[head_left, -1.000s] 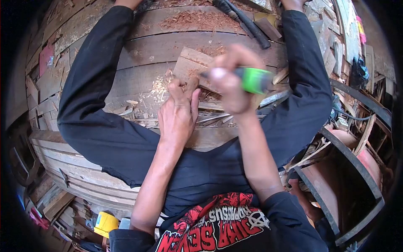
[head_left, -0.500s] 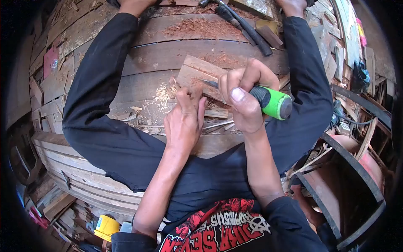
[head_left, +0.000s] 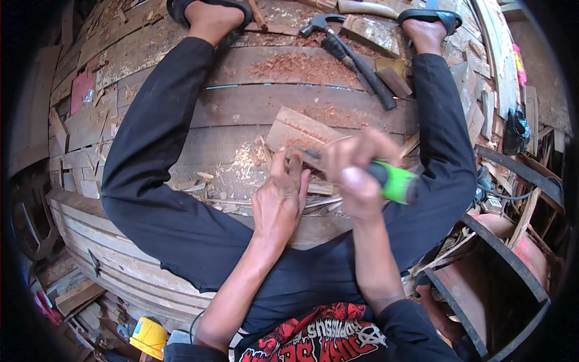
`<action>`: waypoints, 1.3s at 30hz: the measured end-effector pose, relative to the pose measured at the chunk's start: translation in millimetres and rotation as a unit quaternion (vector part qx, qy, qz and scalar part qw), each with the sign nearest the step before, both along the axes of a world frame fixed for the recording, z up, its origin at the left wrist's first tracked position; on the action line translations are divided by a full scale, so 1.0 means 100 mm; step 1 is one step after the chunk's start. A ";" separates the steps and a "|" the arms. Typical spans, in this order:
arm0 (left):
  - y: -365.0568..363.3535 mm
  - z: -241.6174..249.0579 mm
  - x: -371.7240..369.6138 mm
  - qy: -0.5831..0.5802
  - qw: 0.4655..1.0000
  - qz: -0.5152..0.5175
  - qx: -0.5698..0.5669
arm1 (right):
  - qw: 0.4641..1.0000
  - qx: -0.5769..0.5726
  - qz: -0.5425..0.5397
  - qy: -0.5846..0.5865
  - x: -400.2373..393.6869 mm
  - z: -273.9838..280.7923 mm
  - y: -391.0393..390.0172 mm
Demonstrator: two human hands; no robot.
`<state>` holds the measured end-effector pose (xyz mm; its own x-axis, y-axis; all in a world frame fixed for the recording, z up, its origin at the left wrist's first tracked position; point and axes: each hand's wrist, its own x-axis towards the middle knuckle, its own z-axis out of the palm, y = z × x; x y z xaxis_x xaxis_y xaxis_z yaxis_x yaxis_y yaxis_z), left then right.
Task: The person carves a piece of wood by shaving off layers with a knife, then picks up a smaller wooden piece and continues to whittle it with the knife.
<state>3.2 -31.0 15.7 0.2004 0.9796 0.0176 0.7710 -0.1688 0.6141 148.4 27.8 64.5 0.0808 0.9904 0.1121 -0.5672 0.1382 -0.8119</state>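
My right hand [head_left: 357,175], smeared by motion, is wrapped round the green-and-black handle of a pointed tool [head_left: 395,182]. Its short dark metal tip points left, over a reddish-brown wooden block [head_left: 300,129] with a grooved top. My left hand [head_left: 276,202] sits just left of the tip, at the block's near edge. Its fingers are curled together, and whatever is between the fingertips is hidden. Pale shavings [head_left: 246,160] are scattered left of the block.
A claw hammer [head_left: 362,69] lies on the planks beyond the block, beside another dark-handled tool and wood offcuts. Reddish shavings [head_left: 295,67] cover the boards nearby. My legs [head_left: 151,139] frame the space. A yellow container [head_left: 149,338] stands lower left; a metal-edged frame [head_left: 509,259] is at right.
The view has tilted, so the block and both hands appear lower, and the feet and hammer head show more fully. My right hand is now blurred, still holding the pointed tool.
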 end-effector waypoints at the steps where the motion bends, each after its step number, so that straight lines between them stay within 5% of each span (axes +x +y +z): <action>1: 0.02 0.01 0.02 0.001 1.000 0.004 0.004 | 1.000 -0.009 -0.003 0.001 0.03 0.10 0.00; 5: 0.02 0.02 0.04 -0.015 1.000 0.004 -0.016 | 0.964 0.011 0.047 -0.262 -0.01 -0.38 -0.01; 8: 0.00 0.03 0.05 -0.001 1.000 0.013 -0.021 | 0.999 -0.044 -0.003 0.030 0.01 -0.04 0.00; 12: 0.03 0.09 0.08 0.025 0.999 0.004 -0.048 | 0.968 -0.002 0.048 -0.246 -0.02 -0.33 0.03; 16: 0.06 0.15 0.04 0.056 0.992 0.024 -0.109 | 0.996 -0.013 -0.039 -0.077 0.16 -0.08 0.06; 19: 0.09 0.26 -0.11 0.030 0.979 0.053 -0.195 | 0.986 -0.078 -0.112 -0.093 0.45 0.12 0.12; 24: -0.03 -0.29 -0.30 -0.028 0.933 0.038 -0.358 | 0.944 -0.202 -0.164 -0.205 0.74 0.20 -0.03; 33: 0.14 -0.41 -0.08 -0.226 0.782 0.072 -0.576 | 0.960 -0.135 -0.205 -0.132 0.82 -0.21 -0.49; 39: 0.20 -0.31 -0.12 -0.416 0.690 0.185 -0.563 | 0.964 -0.122 -0.233 -0.023 0.92 -0.28 -0.45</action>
<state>-8.9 -10.9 -15.8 0.3128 0.4471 -0.8380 -0.0647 0.8903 0.4508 240.4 -17.4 36.8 0.5242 0.8449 -0.1066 -0.4525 0.1703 -0.8754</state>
